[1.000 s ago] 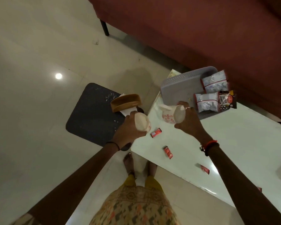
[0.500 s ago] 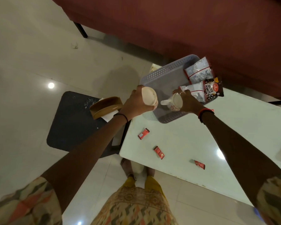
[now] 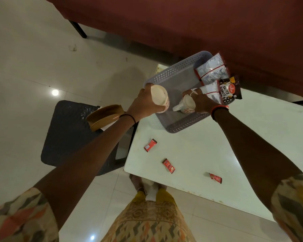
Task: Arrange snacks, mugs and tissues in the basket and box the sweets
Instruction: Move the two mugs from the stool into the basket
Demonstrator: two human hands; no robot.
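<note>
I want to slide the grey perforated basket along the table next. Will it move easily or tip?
The grey perforated plastic basket probably slides easily on the glossy white table. Snack packets piled at one end may make it swing. Its low, wide shape seems unlikely to tip.

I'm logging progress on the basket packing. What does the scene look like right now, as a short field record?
left hand: holds a mug over the basket's near-left corner
right hand: lowers second mug into basket
snack packets: at basket's far-right end
sweets on table: three, unboxed
tissue holder: on the stool
</note>
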